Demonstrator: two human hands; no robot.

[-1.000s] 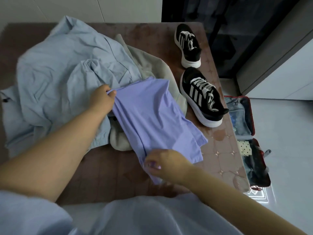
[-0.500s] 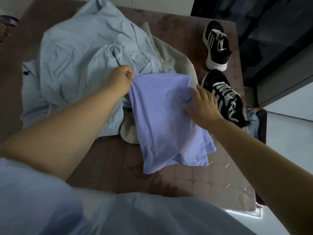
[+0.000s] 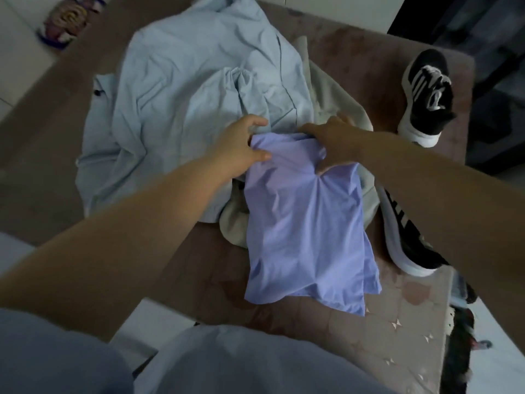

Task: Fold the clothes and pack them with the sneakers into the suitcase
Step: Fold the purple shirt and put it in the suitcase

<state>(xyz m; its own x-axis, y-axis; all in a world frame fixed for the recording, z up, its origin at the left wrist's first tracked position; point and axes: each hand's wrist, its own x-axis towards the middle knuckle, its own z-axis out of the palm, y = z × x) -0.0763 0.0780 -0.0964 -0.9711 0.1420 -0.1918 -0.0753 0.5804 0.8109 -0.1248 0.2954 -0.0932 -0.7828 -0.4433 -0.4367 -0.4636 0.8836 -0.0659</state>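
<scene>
One head-worn view looks steeply down, close over the table [image 3: 397, 331] and both forearms

A home interior is indicated by loose clothes, among them a pale blue shirt [image 3: 199, 81] and a lilac top [image 3: 306, 231], heaped beside black-and-white sneakers [image 3: 426, 95] on a brown patterned surface [image 3: 397, 331], with light floor tiles [image 3: 17, 29] seen around it.

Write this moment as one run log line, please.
step: folding | left hand: grips purple garment top edge | right hand: grips top edge | sneakers: on table, unpacked
</scene>
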